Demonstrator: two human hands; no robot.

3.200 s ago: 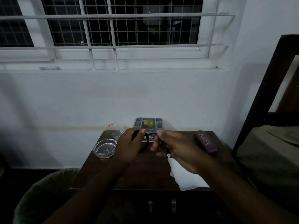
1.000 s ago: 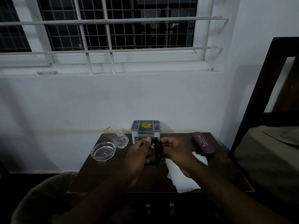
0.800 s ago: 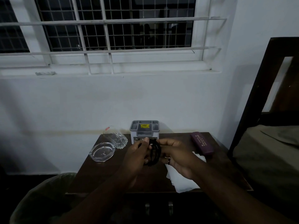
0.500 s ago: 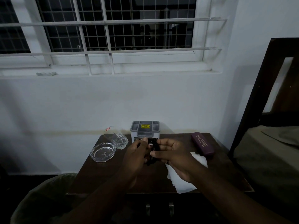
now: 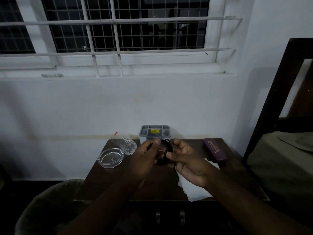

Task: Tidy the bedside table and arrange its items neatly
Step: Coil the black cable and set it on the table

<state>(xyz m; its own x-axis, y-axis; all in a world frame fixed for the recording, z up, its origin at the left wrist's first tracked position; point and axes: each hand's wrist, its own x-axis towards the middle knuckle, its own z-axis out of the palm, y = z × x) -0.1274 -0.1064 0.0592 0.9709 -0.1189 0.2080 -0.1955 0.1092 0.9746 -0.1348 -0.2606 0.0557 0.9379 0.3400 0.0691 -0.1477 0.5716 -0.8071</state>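
Note:
Above the middle of the dark wooden bedside table (image 5: 152, 187), both my hands hold a black cable wound into a small coil (image 5: 165, 150). My left hand (image 5: 145, 158) pinches the coil's left side with thumb and fingers. My right hand (image 5: 188, 163) grips its right side, thumb across the loops. A grey compartment organizer (image 5: 155, 132) with a yellow sticker stands at the table's back edge, just behind the coil. A clear glass tumbler (image 5: 123, 143) lies on its side at the back left, next to a glass ashtray (image 5: 111, 157).
A purple spectacle case (image 5: 215, 150) lies at the table's right side. White paper (image 5: 194, 187) lies under my right wrist at the front edge. A bed with a dark wooden frame (image 5: 271, 106) stands to the right. A plastic-lined bin (image 5: 47, 209) sits low at left.
The black cable has gone from a wide loose loop held between my hands to a tighter small coil. Both hands stayed above the table's middle, shifting slightly.

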